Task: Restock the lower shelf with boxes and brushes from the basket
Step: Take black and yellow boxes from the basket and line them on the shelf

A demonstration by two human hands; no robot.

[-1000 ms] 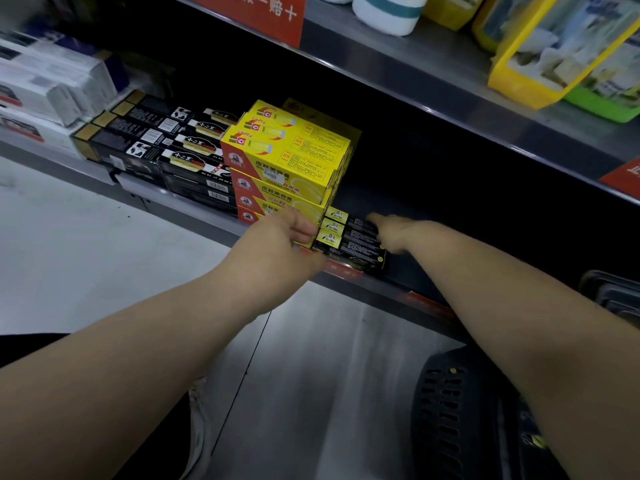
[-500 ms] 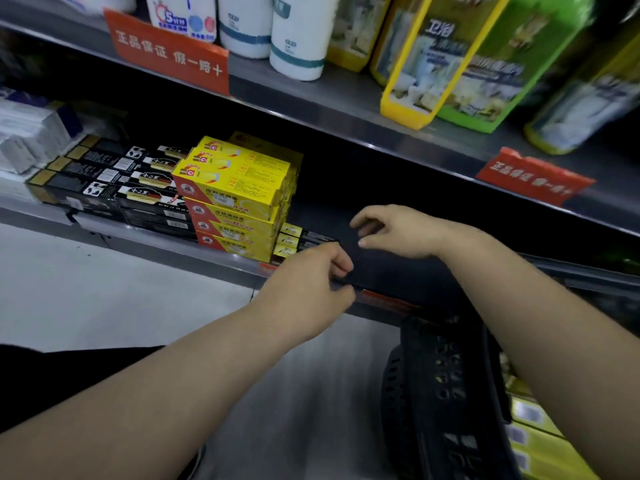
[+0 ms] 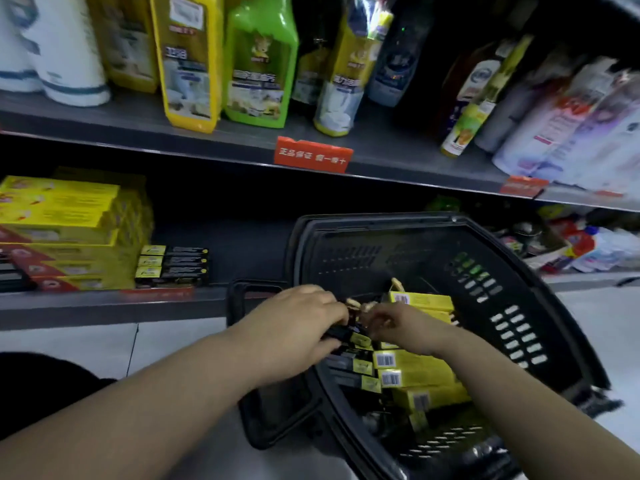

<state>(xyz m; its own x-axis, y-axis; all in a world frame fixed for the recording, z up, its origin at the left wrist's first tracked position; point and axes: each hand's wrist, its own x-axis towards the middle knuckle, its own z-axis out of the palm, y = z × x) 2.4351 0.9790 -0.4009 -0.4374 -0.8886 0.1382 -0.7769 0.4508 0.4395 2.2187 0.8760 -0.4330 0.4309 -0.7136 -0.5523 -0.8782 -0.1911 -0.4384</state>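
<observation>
Both hands are down inside the basket (image 3: 540,299), toward its left wall.

- Left hand (image 3: 298,323): fingers curled round a black box (image 3: 349,337) with a yellow end, at the top of the pile.
- Right hand (image 3: 401,327): fingers curled narrow at some tan pieces (image 3: 356,303), maybe brush parts. It's blurred, so I can't tell if it actually holds one.

Stock in the basket: yellow boxes (image 3: 415,370) stacked mid-basket, and more dark boxes (image 3: 349,363) just left of them, below the left hand. There's plenty left, so I'd judge the job far from done.

The target is the lower shelf (image 3: 104,304), left of the basket. A shelved black row (image 3: 180,266) sits there, with a shelved yellow stack (image 3: 69,233) further left of the basket. Bare shelf shows between that row and the basket.

Risks, my read:
- The two hands are nearly touching over one spot. If the tan pieces are tangled with the black box, lifting either could drag the other out and drop it on the floor beside the basket.
- The route to the shelf crosses the basket's left rim and its handle (image 3: 242,299). A long box carried low could clip either one and twist out of the fingers.
- The yellow boxes lean in a loose stack. Pulling from beside them may let them slide deeper into the basket.
- The shelved black row is narrow. A box pushed in hard from the basket side could knock it out of line or shove it into the yellow stack.
- If the right hand's hold is only a light pinch, a brush could slip mid-carry.
</observation>
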